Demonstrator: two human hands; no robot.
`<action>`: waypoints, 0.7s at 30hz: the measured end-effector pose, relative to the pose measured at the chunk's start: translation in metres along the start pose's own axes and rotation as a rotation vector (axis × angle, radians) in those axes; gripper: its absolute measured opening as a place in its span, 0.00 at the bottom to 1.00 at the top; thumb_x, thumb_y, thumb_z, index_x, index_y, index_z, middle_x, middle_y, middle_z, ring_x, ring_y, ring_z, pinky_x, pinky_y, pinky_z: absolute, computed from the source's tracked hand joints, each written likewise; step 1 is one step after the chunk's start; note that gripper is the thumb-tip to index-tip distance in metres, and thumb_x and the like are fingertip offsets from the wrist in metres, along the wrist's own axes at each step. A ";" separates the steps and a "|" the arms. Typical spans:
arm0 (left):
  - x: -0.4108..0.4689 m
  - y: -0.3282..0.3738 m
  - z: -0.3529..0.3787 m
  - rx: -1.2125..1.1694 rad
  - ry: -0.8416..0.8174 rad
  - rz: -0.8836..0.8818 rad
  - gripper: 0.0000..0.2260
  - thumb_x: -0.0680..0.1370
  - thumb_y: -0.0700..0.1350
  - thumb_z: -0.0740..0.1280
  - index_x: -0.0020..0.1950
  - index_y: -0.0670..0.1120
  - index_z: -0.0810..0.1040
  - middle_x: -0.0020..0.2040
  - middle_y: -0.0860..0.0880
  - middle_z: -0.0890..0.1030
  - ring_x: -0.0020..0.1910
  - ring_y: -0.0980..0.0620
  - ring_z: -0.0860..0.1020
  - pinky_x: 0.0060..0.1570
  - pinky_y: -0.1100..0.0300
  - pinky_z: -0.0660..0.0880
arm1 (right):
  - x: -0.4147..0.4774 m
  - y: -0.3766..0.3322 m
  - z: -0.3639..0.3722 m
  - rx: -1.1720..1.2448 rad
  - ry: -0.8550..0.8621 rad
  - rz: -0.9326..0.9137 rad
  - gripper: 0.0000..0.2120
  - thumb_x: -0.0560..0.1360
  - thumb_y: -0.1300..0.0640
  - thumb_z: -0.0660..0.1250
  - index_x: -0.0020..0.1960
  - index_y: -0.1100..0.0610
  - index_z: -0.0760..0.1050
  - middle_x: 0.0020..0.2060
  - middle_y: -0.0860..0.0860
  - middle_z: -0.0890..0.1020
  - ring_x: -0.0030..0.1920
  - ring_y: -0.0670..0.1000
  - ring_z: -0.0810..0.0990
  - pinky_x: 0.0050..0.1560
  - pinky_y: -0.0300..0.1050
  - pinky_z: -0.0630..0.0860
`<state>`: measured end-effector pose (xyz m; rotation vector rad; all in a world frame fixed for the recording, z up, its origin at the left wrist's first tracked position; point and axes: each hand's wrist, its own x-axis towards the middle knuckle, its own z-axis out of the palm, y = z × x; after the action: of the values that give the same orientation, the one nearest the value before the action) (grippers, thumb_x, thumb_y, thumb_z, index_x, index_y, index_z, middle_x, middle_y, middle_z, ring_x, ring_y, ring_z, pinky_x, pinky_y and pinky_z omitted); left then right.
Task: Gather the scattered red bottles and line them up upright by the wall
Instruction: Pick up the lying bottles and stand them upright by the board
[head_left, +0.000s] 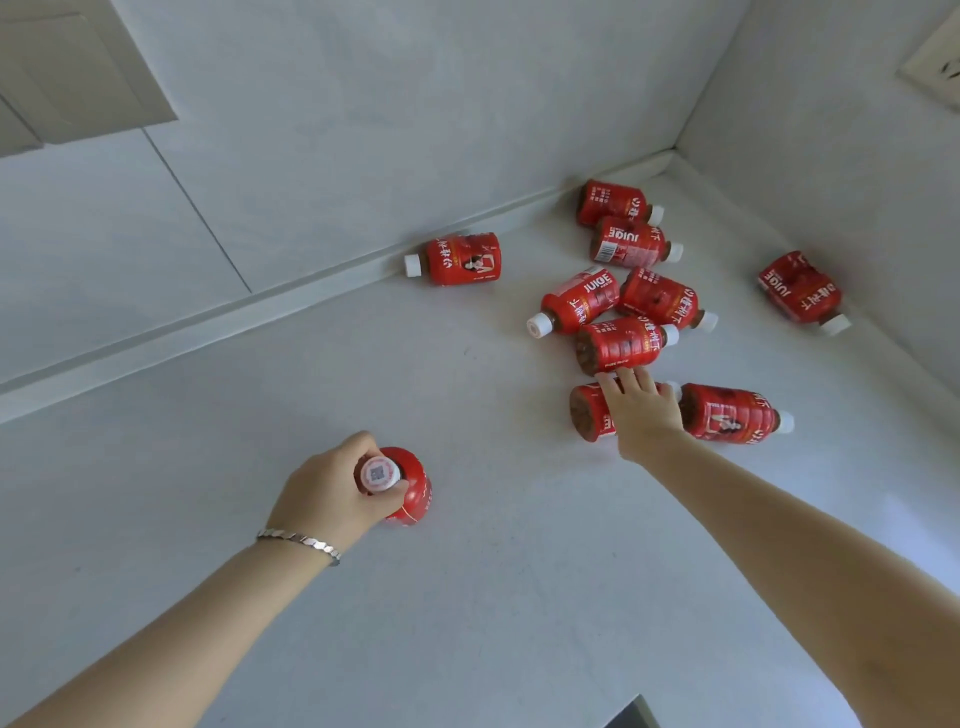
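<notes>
Head view: your left hand (332, 488) grips an upright bottle (410, 486) by its neck (white cap up). Your right hand (641, 415) lies fingers spread on a toppled bottle (589, 413), others scattered just beyond it.

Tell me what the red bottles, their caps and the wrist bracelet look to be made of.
Red bottles, such as the one by the wall: likely clear plastic with dark drink inside, wrapped in glossy red printed film; ribbed bodies and brown bases show at the ends.
Caps, such as the one in the left hand: matte white plastic, apparently, with a printed top.
Bracelet: silver-coloured links with a metallic shine, probably metal.
</notes>
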<state>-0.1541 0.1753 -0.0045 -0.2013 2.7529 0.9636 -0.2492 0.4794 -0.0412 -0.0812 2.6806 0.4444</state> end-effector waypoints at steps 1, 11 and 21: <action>0.001 0.000 0.003 0.001 -0.008 0.001 0.19 0.67 0.44 0.74 0.30 0.53 0.63 0.26 0.53 0.71 0.28 0.50 0.70 0.28 0.63 0.64 | 0.002 0.003 0.003 -0.020 0.029 -0.027 0.40 0.70 0.56 0.72 0.75 0.53 0.54 0.71 0.54 0.64 0.72 0.57 0.62 0.69 0.56 0.65; 0.003 -0.002 0.011 -0.053 0.008 0.000 0.21 0.66 0.45 0.76 0.30 0.55 0.62 0.29 0.52 0.73 0.32 0.46 0.72 0.35 0.56 0.72 | -0.062 -0.051 0.026 0.536 0.029 -0.199 0.40 0.67 0.41 0.70 0.74 0.50 0.58 0.68 0.47 0.70 0.67 0.50 0.69 0.62 0.48 0.71; 0.000 0.000 0.012 -0.054 0.017 -0.001 0.22 0.67 0.45 0.75 0.31 0.54 0.60 0.30 0.52 0.72 0.36 0.45 0.73 0.35 0.60 0.67 | -0.107 -0.041 0.054 0.797 -0.304 -0.167 0.32 0.74 0.50 0.68 0.72 0.53 0.55 0.60 0.53 0.79 0.57 0.52 0.80 0.57 0.44 0.76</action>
<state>-0.1527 0.1829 -0.0136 -0.2201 2.7436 1.0409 -0.1249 0.4573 -0.0555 -0.0002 2.3311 -0.6189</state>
